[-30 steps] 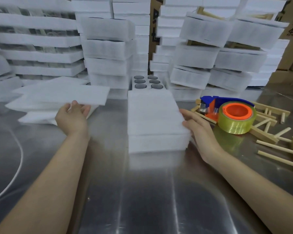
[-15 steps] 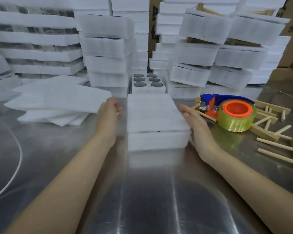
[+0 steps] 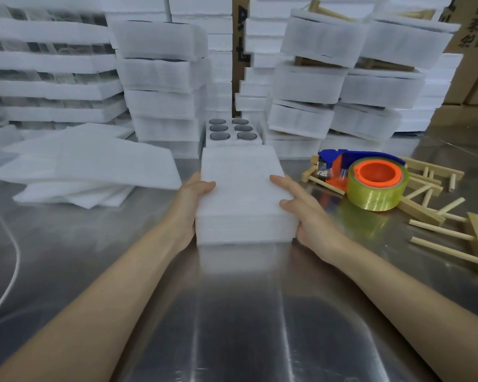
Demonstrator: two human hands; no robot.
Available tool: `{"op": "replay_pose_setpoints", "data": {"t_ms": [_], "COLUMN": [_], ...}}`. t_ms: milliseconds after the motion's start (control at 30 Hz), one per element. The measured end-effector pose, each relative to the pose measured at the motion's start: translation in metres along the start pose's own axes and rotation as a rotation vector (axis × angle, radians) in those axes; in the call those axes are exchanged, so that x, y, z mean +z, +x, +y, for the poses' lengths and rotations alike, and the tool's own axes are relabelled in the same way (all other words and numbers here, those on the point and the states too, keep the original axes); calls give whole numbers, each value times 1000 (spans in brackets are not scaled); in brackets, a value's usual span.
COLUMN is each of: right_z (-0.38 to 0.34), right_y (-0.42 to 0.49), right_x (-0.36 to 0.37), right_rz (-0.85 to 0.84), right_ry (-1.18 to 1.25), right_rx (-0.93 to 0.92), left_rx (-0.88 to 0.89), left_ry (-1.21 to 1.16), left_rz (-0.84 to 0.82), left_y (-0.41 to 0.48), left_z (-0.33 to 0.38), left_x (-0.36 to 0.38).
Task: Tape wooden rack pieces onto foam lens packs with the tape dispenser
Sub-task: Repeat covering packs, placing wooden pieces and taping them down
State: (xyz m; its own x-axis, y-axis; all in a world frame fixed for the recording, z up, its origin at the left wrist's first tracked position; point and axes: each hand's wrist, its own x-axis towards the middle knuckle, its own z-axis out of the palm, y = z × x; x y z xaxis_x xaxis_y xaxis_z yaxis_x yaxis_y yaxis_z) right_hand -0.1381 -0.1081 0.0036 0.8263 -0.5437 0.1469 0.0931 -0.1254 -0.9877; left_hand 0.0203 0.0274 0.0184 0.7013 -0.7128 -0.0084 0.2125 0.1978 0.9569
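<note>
- Head view: your foam pack point(image 3: 244, 194) sits flat on the steel table point(image 3: 94, 257), dead centre, its long axis running straight away from you toward the stacked foam packs point(image 3: 163, 78) at the back.
- Your left hand point(image 3: 189, 201) lies along the pack's left side, fingers together and curled against the wall, thumb on the top edge.
- Your right hand point(image 3: 301, 208) clasps the pack's right side, thumb laid on the top sheet, fingers slightly spread along the edge. Both hands press inward on the pack.
- Just behind the pack, touching its far end, an open foam tray point(image 3: 232, 130) shows six round pockets in two rows, each holding a dark lens.
- Right of the pack, near your right hand: the tape dispenser point(image 3: 367, 175), blue body, orange hub, yellowish roll lying tilted, blade end pointing toward the pack.
- Wooden rack pieces point(image 3: 436, 213) lie scattered flat under and to the right of the dispenser, dowels pointing in mixed directions.
- Left of the pack: a loose pile of foam sheets point(image 3: 89, 166), fanned unevenly, well clear of your left hand.
- Far left of the pack, a white cord point(image 3: 14, 271) curves across the table.
</note>
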Motion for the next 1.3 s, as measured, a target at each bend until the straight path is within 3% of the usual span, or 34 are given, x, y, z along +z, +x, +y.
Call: {"op": "replay_pose_setpoints", "data": {"t_ms": [333,767,900,1033,1100,1167,1200,1300], "right_z": [-7,-22,-29,-40,-48,-59,-64,-69], "right_y": [0,-4,-3,-3,-1,-3,-5,-20], "right_x": [-3,-12,-31,-46,-50,-62,-72,-100], "right_rz": [-40,-163,-265,-161,11,233,299,213], "right_ry": [-412,-524,-653,-763,-996,-1262,-1341,-1491], "right_rx": [-148,-97,-125,-197,-208,-110,25,571], "left_rx": [9,-5,72,1,-11,-8,-5,3], "left_ry": [21,94,148,153,147,148,153,177], "left_rz": [-2,-10,-100,-76,-61,-53,-49,-63], "left_y": [2,-2,-3,-5,-6,-5,-5,-4], "left_z": [0,0,-1,-3,-4,-3,-3,-4], "left_x": [-4,-5,1,9,11,11,11,10]}}
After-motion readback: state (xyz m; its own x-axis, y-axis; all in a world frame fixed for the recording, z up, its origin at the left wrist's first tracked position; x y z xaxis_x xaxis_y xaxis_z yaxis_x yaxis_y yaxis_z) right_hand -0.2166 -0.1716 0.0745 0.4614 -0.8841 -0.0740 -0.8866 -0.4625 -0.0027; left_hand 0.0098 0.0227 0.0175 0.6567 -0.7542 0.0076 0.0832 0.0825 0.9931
